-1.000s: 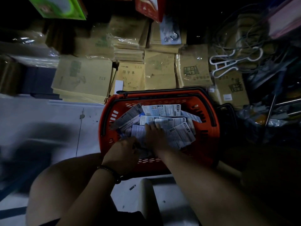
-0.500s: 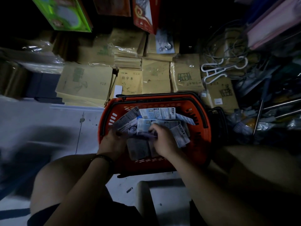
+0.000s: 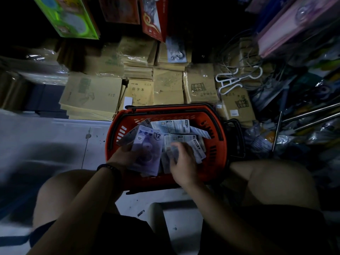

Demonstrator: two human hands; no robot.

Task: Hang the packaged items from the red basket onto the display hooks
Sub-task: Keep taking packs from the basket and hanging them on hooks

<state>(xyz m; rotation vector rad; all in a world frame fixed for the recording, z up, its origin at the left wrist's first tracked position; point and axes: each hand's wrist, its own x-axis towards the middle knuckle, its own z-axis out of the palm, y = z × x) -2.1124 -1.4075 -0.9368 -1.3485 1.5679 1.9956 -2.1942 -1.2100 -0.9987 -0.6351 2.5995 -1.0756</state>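
Observation:
A red basket (image 3: 214,126) with black handles stands on the floor between my knees. Several flat packaged items (image 3: 173,126) lie in it, mostly white with print. My left hand (image 3: 123,156), a dark bracelet on its wrist, holds a purple-white package (image 3: 147,153) marked 12 over the basket's near left side. My right hand (image 3: 182,164) reaches into the pile beside it, fingers curled round a pale package (image 3: 197,150). No display hooks are in view.
Stacks of brown notebooks (image 3: 92,94) in plastic wrap lie beyond the basket. A white hanger (image 3: 231,81) and cables sit at the upper right. Metal rods (image 3: 311,115) and cluttered packets fill the right side. A white stool (image 3: 165,218) is under me.
My left hand has lifted the purple-white package up from the pile. My right hand shifted slightly within the basket. The view tilted a little upward.

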